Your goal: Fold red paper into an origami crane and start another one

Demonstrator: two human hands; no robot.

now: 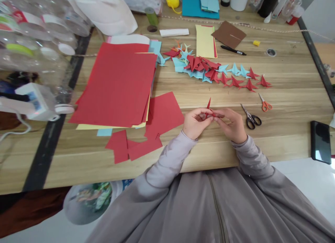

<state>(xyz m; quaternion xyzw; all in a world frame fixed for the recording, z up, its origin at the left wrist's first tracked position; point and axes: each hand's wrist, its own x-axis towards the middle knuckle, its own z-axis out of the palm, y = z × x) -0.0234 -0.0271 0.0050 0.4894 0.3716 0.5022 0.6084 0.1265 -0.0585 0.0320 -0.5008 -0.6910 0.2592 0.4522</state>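
A small folded red paper (208, 104) is pinched between both hands above the wooden table, one thin point sticking up. My left hand (196, 122) closes on its left side, and my right hand (231, 123) closes on its right side. The fingertips hide most of the fold. Beyond the hands lie folded red paper cranes (236, 82) in rows, with light blue cranes (233, 69) and a heap of both colours behind. Left of my hands are a loose red sheet (164, 113), smaller red pieces (145, 148) and a large stack of red paper (123, 86).
Black-handled scissors (251, 119) and orange-handled scissors (265, 104) lie right of my hands. A phone (320, 141) rests at the right edge. Farther back are a black pen (233, 50), brown paper (228, 35) and yellow paper (205, 42). Plastic bottles (34, 33) crowd the left.
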